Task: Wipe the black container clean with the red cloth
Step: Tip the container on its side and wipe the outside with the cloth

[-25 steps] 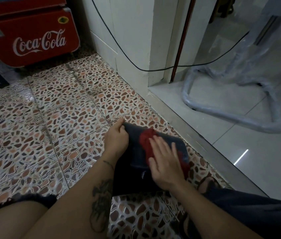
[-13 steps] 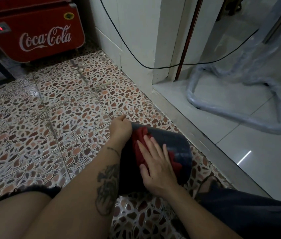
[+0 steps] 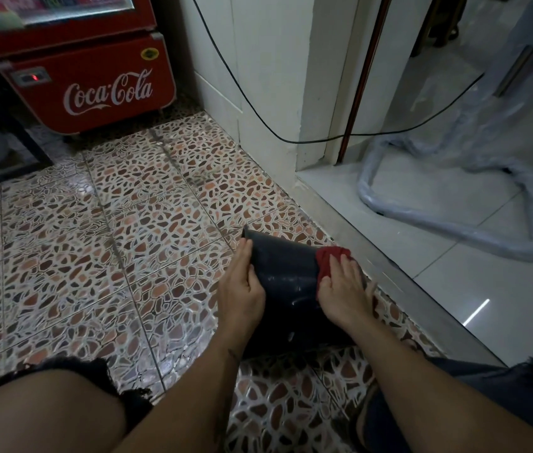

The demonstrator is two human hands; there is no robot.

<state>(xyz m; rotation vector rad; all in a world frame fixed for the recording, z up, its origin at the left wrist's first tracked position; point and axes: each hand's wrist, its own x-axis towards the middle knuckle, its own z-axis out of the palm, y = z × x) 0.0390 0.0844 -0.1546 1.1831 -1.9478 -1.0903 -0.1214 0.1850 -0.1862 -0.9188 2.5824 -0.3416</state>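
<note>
Glossy black plastic container (image 3: 286,276) lies on its side on patterned floor tiles. Bunched red cloth (image 3: 328,261) pressed against its right side.

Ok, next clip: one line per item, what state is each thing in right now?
black container: lying on its side on the tiled floor, surface glossy
red cloth: bunched, pressed against the container's right side
left hand: steadying the container's left edge
right hand: flat on the cloth, fingers spread
Coca-Cola cooler: red indicator light on
black cable: hanging slack across the wall
</note>
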